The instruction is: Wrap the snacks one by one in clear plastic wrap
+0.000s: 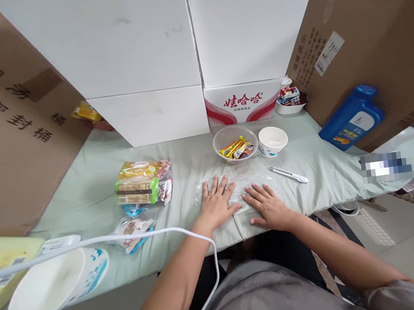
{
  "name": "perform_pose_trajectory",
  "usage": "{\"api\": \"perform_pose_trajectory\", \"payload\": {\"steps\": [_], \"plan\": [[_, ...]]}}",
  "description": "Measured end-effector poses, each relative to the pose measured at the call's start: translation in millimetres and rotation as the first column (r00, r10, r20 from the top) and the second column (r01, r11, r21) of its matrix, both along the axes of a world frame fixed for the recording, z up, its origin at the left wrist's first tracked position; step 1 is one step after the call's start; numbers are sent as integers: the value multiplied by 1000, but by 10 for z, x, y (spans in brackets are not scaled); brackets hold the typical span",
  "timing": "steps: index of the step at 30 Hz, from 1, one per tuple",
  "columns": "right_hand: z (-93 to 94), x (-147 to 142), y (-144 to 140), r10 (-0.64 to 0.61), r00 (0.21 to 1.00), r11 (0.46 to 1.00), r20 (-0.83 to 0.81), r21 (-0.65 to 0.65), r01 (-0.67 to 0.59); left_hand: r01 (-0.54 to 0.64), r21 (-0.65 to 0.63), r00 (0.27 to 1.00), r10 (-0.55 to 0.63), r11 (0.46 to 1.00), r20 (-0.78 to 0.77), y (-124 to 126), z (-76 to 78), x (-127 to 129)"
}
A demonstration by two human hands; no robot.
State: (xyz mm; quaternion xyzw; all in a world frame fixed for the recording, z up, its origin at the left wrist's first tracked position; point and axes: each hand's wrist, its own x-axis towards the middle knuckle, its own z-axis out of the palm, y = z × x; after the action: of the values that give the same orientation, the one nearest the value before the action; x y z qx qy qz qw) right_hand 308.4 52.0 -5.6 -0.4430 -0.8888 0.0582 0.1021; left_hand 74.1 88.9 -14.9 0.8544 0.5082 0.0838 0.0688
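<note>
Both my hands lie flat on a sheet of clear bubble wrap [241, 180] spread over the cloth-covered table. The fingers of my left hand [216, 205] are spread, and it holds nothing. My right hand [269, 209] is spread too, palm down on the wrap's right part. To the right of the wrap lies a white utility knife [289, 174]. Just beyond are a clear plastic bowl [218, 151] with several yellow and brown snack packets [237, 148] and a white paper bowl [272, 140]. Packaged snacks [138, 182] lie in a pile left of my hands.
White boxes [167, 114] wall off the back; large cardboard cartons stand left [6, 166] and right [370, 37]. A blue bottle [352, 118] leans right. A white cable [163, 230] crosses my left forearm, near a large paper tub [88, 272]. Another person's fingers [106, 125] show behind the boxes.
</note>
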Motion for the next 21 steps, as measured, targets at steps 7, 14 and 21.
{"api": "perform_pose_trajectory", "payload": {"steps": [7,14,21], "plan": [[-48,411,-219,-15,999,1000,-34,-15,14,-129,63,992,128,990,15,-273,94,-553],[-44,642,-322,-89,972,994,-219,42,100,176,173,954,-211,969,212,-528,61,-709],[41,662,-232,-43,943,999,-331,-20,38,126,94,947,-148,988,284,-382,204,-712]]}}
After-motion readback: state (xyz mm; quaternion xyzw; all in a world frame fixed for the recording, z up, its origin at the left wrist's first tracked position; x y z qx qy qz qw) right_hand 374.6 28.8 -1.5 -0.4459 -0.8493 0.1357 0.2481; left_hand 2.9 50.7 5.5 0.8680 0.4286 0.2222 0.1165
